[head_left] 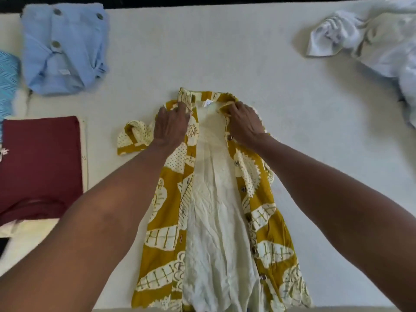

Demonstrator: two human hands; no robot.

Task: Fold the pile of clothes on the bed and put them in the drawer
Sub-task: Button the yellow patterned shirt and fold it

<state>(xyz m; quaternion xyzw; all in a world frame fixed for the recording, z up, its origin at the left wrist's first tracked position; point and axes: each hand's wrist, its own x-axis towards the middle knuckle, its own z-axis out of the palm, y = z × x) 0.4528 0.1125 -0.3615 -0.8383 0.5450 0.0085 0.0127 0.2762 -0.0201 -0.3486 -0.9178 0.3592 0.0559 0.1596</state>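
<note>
A mustard-yellow dress with cream leaf prints (pixel 166 244) lies lengthwise on the white bed (pixel 225 52), front unbuttoned, its pale lining showing down the middle. My left hand (pixel 172 126) pinches the left front edge near the collar. My right hand (pixel 244 122) pinches the right front edge just under the collar. One short sleeve (pixel 132 137) sticks out to the left.
A folded light-blue buttoned garment (pixel 65 48) lies at the back left. A folded maroon garment (pixel 40 163) rests on cream cloth at the left. A turquoise patterned piece (pixel 7 84) shows at the left edge. Crumpled white clothes (pixel 371 41) are piled at the back right.
</note>
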